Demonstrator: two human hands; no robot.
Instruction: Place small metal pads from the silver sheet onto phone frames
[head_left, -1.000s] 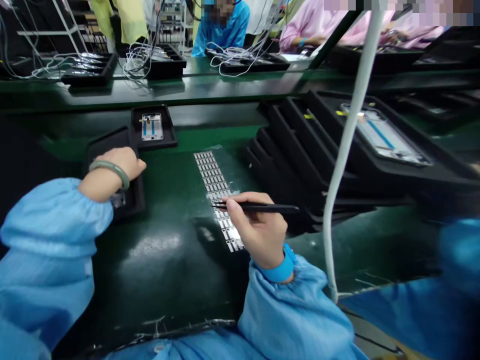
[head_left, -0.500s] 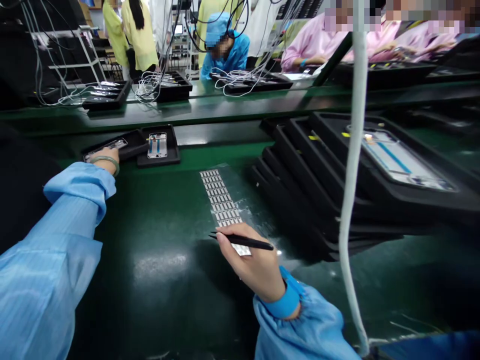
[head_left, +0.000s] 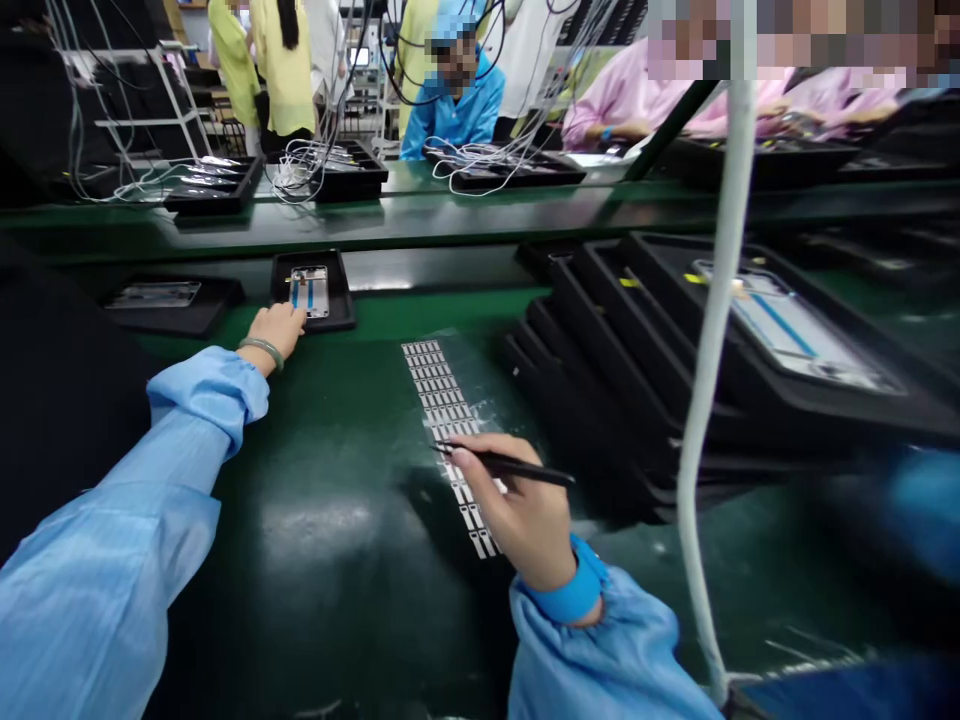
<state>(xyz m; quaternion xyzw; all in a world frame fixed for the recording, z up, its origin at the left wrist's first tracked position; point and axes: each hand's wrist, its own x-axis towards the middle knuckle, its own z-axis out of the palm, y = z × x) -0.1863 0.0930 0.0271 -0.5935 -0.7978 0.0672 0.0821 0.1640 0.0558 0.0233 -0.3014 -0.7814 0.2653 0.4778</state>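
Tweezers (head_left: 531, 468) overhang patterned sheet (head_left: 433, 377); white cable (head_left: 705, 370) crosses stacked trays (head_left: 622, 370).

Black tweezers (head_left: 534, 470) (slim) above patterned sheet (head_left: 435, 376)

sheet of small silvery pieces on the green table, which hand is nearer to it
Right. The right hand, holding black tweezers, is over the near part of the sheet; the left hand is farther away, left of it, at a small black tray.

On the green bench (head_left: 315, 580) lie two black trays (head_left: 346, 300), a sheet of small parts (head_left: 435, 386) and a tray stack (head_left: 592, 400).
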